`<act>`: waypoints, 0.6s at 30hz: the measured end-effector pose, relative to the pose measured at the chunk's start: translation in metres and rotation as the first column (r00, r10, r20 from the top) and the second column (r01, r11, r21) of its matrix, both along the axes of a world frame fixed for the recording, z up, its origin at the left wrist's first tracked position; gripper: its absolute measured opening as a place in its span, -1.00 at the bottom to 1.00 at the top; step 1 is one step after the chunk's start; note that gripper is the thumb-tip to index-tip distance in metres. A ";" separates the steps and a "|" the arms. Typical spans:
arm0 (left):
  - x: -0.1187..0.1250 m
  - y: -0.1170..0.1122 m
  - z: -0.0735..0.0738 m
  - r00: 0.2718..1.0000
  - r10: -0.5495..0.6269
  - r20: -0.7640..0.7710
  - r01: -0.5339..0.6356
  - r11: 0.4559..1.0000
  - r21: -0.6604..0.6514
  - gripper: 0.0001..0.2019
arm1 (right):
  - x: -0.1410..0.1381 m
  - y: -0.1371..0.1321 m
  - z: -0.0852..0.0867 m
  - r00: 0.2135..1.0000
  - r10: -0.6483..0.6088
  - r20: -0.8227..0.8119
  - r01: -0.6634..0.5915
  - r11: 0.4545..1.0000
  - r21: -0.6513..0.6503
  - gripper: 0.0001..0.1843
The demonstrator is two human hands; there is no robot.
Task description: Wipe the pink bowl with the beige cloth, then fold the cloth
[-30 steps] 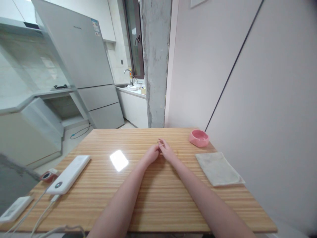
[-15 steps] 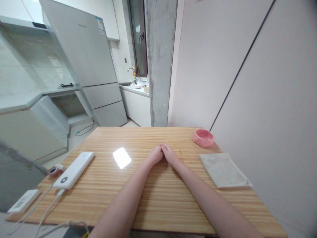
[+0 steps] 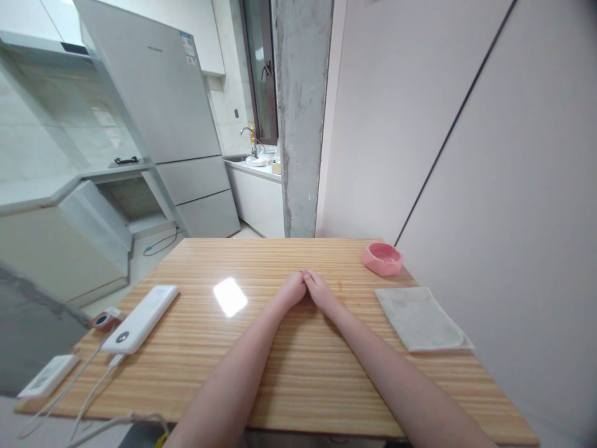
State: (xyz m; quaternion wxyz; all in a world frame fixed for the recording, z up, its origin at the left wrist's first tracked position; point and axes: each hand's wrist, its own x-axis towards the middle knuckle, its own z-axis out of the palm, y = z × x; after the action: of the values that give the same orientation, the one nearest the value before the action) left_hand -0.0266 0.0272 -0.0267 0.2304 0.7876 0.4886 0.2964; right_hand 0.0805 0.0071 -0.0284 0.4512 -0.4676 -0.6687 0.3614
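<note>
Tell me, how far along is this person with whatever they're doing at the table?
Nothing looks done: the folded cloth lies flat by the wall and the pink bowl sits beyond it, both untouched. In hand: nothing; the left hand and right hand rest together on the wooden table, fingertips touching, mid-table. The white power bank lies far left. Any handling of these things is left.

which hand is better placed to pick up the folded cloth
The right hand, probably. The cloth lies on the table off to its side with only bare wood between, while the left hand would have to cross over the right. Both hands rest together, holding nothing.
</note>
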 end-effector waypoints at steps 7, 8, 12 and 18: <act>0.002 -0.003 0.002 0.998 0.006 -0.059 -0.007 1.000 -0.010 -0.69 | 0.000 -0.001 0.002 1.000 0.019 -0.023 -0.018 1.000 0.001 -0.63; 0.002 -0.002 0.002 0.998 0.007 -0.063 -0.007 1.000 -0.010 -0.69 | 0.000 -0.001 0.002 0.999 0.024 -0.028 -0.024 1.000 0.010 -0.63; 0.003 -0.001 0.001 0.998 -0.003 -0.065 0.002 1.000 -0.008 -0.70 | 0.000 -0.001 0.001 0.998 0.029 -0.056 -0.028 0.999 0.023 -0.62; 0.002 0.000 -0.003 0.999 0.000 -0.044 0.000 1.000 -0.006 -0.70 | 0.000 0.000 0.000 0.994 0.037 -0.098 -0.034 0.999 0.030 -0.54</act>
State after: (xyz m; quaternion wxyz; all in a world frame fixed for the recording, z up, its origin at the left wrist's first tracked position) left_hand -0.0246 0.0276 -0.0297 0.2219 0.7932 0.4945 0.2777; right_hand 0.0807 0.0067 -0.0288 0.4838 -0.4308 -0.6588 0.3826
